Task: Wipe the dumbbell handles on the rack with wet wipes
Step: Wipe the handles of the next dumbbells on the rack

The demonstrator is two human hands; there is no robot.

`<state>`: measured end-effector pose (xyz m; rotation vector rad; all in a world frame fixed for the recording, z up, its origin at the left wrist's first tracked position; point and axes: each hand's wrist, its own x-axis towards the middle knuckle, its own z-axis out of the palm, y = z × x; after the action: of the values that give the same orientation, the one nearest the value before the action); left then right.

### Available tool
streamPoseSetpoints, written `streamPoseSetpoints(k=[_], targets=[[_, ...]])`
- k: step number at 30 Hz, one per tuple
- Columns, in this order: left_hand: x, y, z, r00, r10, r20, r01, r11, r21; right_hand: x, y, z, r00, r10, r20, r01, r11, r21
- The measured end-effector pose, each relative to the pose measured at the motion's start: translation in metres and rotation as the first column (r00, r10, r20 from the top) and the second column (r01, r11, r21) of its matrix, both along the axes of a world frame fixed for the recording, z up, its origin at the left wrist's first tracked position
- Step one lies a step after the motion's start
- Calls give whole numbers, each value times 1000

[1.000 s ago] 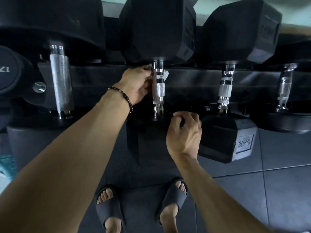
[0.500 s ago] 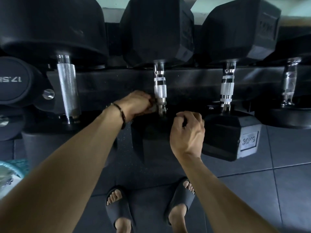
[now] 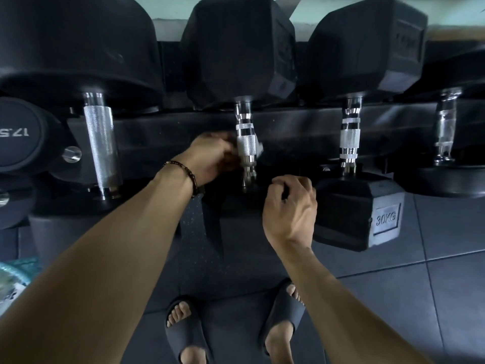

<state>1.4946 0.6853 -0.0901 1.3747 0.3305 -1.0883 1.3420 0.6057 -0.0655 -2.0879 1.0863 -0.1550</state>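
Head view: the rack point(image 3: 301, 132) runs across the upper half, a dark rail with dumbbells lying front to back on it, their handles pointing toward the camera. The handle point(image 3: 246, 143) being wiped sits at about 12 o'clock from frame centre, chrome with knurled bands, under a black hex head. The left hand point(image 3: 210, 158) reaches in from 7 o'clock, a beaded bracelet point(image 3: 187, 174) on its wrist, fingers curled round the left side of that handle; a pale scrap of wipe point(image 3: 259, 149) shows just past the handle on its right side, blurred. The right hand point(image 3: 288, 208) hangs at 4 o'clock of the handle, close but apart from it, fingers curled into a loose fist with nothing seen inside. At 3 o'clock of the wiped handle lies the 30KG dumbbell point(image 3: 367, 214), its chrome grip free. At 9 o'clock a thicker knurled bar point(image 3: 102, 145) stands beside a round plate point(image 3: 18, 135). At 6 o'clock two feet in dark slides point(image 3: 286, 308) stand on the dark floor point(image 3: 420, 298).
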Motion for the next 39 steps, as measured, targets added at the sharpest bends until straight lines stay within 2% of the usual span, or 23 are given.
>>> streamPoseSetpoints(k=[2,3,7,9,11,14,18,23,29,37,39], targets=[[10,-4,4,992,119,-39,-122,989,-85,0,-1,-1,1000,1,-2,-1,1000,-12],[9,-3,2,994,105,-39,-108,991,-74,0,-1,-1,1000,3,-6,-3,1000,-13],[-15,12,3,986,-160,47,150,974,167,-1,-1,1,1000,1,-13,0,1000,4],[-23,20,8,983,-129,130,94,965,246,-1,-1,2,1000,8,-21,-8,1000,9],[-30,27,22,969,-2,247,-67,961,268,-1,0,3,999,18,-26,-18,1000,1],[-42,34,43,925,47,377,-145,961,234,-2,2,6,999,45,0,-45,998,-46],[-56,36,66,909,-24,415,-69,976,207,-8,7,18,958,258,124,-228,951,-210],[-72,26,94,901,-146,408,83,982,167,-24,-4,39,879,426,214,-373,894,-249],[-98,-13,125,917,-191,350,179,982,66,-49,-48,69,818,487,307,-386,860,-335],[-134,-98,119,930,-99,355,91,995,39,-58,-148,68,825,493,275,-415,860,-297],[-145,-120,109,900,-87,427,56,995,85,-59,-181,63,840,468,275,-406,878,-254]])
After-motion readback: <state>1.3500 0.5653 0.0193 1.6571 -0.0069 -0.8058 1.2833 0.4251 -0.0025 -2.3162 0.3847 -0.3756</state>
